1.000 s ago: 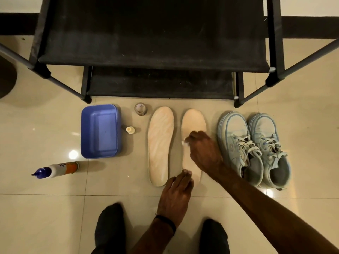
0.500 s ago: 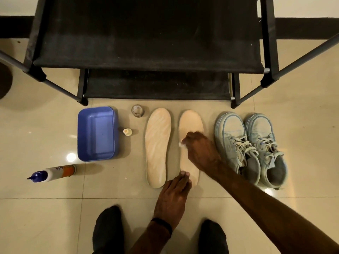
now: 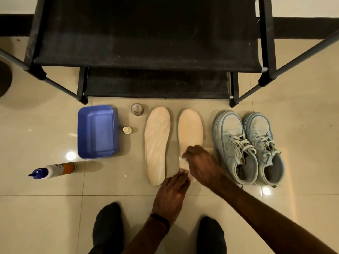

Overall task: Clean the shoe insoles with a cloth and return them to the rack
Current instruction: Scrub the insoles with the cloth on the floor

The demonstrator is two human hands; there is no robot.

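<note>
- Right hand (image 3: pixel 202 165): fingers curled down over a small white cloth (image 3: pixel 183 160), pressing it onto the heel half of the right insole (image 3: pixel 190 129); only a scrap of cloth shows beside the knuckles.
- Left hand (image 3: pixel 171 195): fingers straight and pressed together, tips resting on the heel end of the same insole, apparently pinning it to the floor (image 3: pixel 45 217).
- Step in hand, as judged: wiping the right insole. Done well, the left fingertips hold the heel end flat so the thin insole neither slides on the glossy tile nor buckles, and the cloth travels along the length in overlapping passes that reach both edges. The toe half, which lies bare toward the rack (image 3: pixel 146 37), would need equal coverage.
- Left insole (image 3: pixel 156 143): lies parallel, just beside the right one and apart from it, untouched by either hand; its surface looks streaked.
- Both insoles lie on the floor in front of the rack's lower shelf, between the blue tub (image 3: pixel 96 132) and the sneakers (image 3: pixel 249 147); neither is on the rack yet.
- Count: two insoles, two sneakers, one cloth, one tub, one rack with two shelves visible.
- Also one spray bottle (image 3: pixel 53 170) lying on its side near the floor's left edge, one small bottle (image 3: pixel 127 130) and one small round jar (image 3: pixel 137 109) between tub and left insole.
</note>
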